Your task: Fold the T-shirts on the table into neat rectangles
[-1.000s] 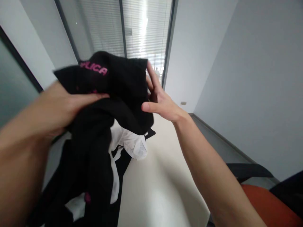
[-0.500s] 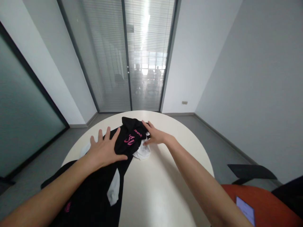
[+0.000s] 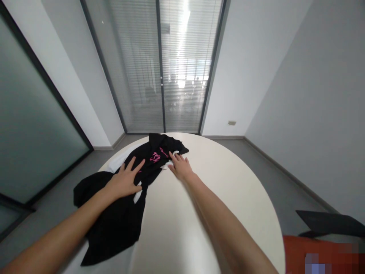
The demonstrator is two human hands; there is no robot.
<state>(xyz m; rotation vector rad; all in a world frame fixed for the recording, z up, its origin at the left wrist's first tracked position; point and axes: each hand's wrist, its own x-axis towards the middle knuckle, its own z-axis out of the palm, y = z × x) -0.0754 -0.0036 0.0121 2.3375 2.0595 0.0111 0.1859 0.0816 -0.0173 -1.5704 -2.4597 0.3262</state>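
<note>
A black garment with pink lettering (image 3: 115, 220) lies stretched along the left side of a round white table (image 3: 228, 182). White parts show at its left edge, near its middle and at its right side. My left hand (image 3: 127, 180) rests flat on the black cloth, fingers spread, below the pink print. On the garment's upper right edge, my right hand (image 3: 181, 166) touches the white and black cloth with its fingers stretched out. Whether the white pieces belong to the garment or lie under it, I cannot tell.
An orange chair (image 3: 296, 253) with a black armrest (image 3: 330, 222) stands to the right of the table. Beyond the table are glass panels with blinds (image 3: 185, 99). A frosted glass wall (image 3: 34, 114) is at the left.
The garment's upper part is spread farther toward the table's far edge, and its lower part now reaches less close to me. Less white shows by my right hand. The view has shifted slightly.
</note>
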